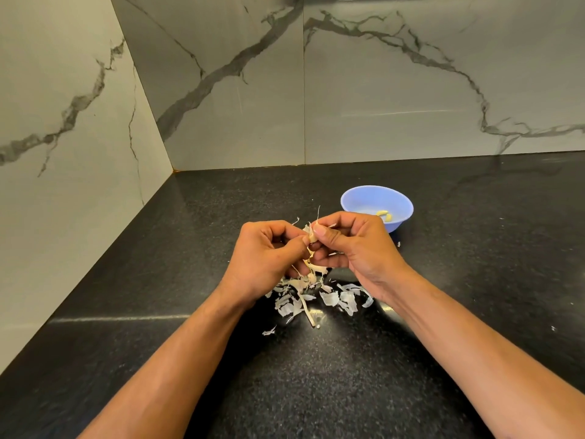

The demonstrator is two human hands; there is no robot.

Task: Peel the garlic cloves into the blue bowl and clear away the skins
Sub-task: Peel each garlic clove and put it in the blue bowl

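Nearest the front edge of the dark table (pixel 316 391), loose skins (pixel 316 301) are lying scattered in a heap under the wrists. Just above them, the left hand (pixel 266 255) and right hand (pixel 357 248) are meeting, their fingers (pixel 319 231) pinching a garlic clove (pixel 311 237) between thumb tips; a strip of skin seems to be hanging from it, though the hands are hiding most of it. Peeling is under way. Next, the bared clove is needing a short carry to the blue bowl (pixel 357 198), sitting beyond the right hand towards the back wall, with a peeled clove (pixel 384 214) already inside.
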